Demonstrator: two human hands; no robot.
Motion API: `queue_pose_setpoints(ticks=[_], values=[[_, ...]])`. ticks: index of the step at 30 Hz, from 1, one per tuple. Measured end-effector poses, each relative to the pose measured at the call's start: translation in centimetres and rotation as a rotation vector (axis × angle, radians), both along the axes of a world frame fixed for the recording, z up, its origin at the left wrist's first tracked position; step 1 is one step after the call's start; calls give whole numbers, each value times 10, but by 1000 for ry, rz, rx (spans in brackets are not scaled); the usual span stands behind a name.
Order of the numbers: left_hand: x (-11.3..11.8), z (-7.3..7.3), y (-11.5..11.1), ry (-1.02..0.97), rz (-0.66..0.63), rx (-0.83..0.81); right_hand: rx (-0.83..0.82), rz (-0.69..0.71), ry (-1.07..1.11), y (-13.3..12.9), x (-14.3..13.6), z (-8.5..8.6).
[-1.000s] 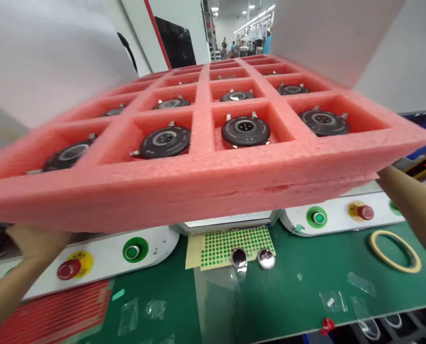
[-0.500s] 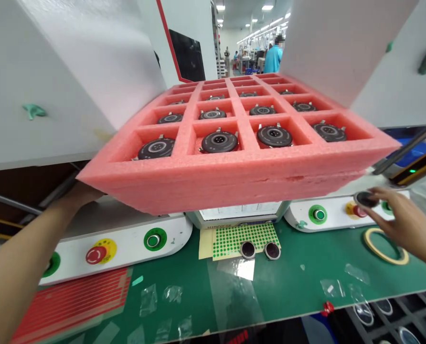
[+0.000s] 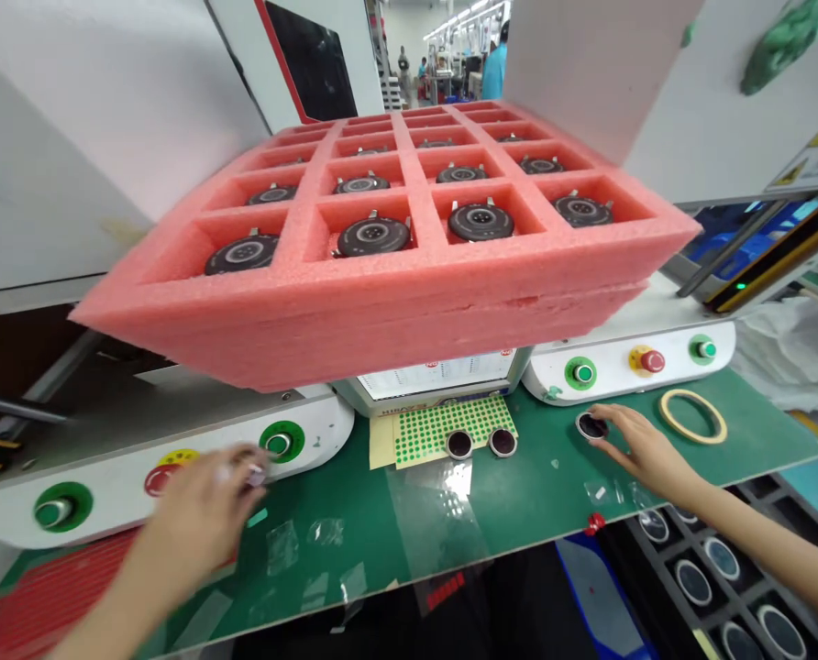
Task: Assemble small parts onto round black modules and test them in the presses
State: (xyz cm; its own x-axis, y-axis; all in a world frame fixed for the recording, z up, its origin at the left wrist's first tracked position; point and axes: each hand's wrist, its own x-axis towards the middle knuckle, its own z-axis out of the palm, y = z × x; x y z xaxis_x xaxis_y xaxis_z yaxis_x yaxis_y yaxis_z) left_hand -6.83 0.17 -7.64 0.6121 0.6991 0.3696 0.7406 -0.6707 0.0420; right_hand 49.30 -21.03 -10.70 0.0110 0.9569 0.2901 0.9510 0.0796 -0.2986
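A black tray of round pieces sits lowest, at four o'clock. The left hand, at eight o'clock, has its fingertips together on a blurred shiny piece. Past the tray, also at four o'clock, the right hand pinches a dark disc by its edge; whether that touches the mat cannot be told. Toward five o'clock, two more discs lie by a dotted sheet. At twelve o'clock, beyond, pink foam holds watches in its pockets.

The green bench bears dark discs, a dotted sheet and tape.
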Motion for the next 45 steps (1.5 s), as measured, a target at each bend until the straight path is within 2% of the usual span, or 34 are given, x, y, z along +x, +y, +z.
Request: queue_pose_setpoints(ticks=[3, 5, 7, 10, 13, 15, 18, 21, 23, 27, 29, 31, 33, 36, 39, 41, 43, 45], values=[[36, -39, -50, 120, -224, 24, -25, 60, 15, 6, -10, -9], [60, -56, -63, 112, -265, -2, -33, 93, 7, 7, -14, -10], [74, -65, -63, 102, -279, -51, -29, 104, -11, 5, -19, -7], [75, -65, -60, 100, -294, -129, -14, 125, -29, 0, -34, 8], [76, -48, -62, 73, -264, -175, -19, 235, -29, 3, -57, 25], [93, -34, -64, 57, -256, -206, -67, 310, -15, 14, -71, 30], [143, -24, -63, 75, -324, -258, -143, 335, 7, 38, -88, 22], [196, -33, -58, 93, -363, -261, -169, 348, -11, 59, -102, 10], [221, -43, -55, 81, -368, -253, -189, 357, -30, 65, -108, 5], [242, -59, -53, 37, -371, -242, -229, 325, -42, 67, -115, 1], [239, -59, -54, 11, -375, -232, -237, 297, -38, 68, -115, 0], [223, -50, -56, -16, -370, -217, -235, 294, -29, 70, -114, -3], [193, -31, -56, -45, -333, -202, -225, 316, -13, 71, -111, -6], [131, 12, -44, -133, -194, -180, -198, 353, 14, 70, -106, -11], [71, 58, -9, -114, 52, -88, -177, 399, 26, 69, -100, -18], [41, 80, 28, 0, 306, -83, -176, 405, 45, 69, -96, -23], [20, 93, 68, 7, 402, -110, -191, 350, 91, 68, -94, -27], [9, 99, 104, -1, 436, -151, -204, 273, 127, 66, -93, -29]])
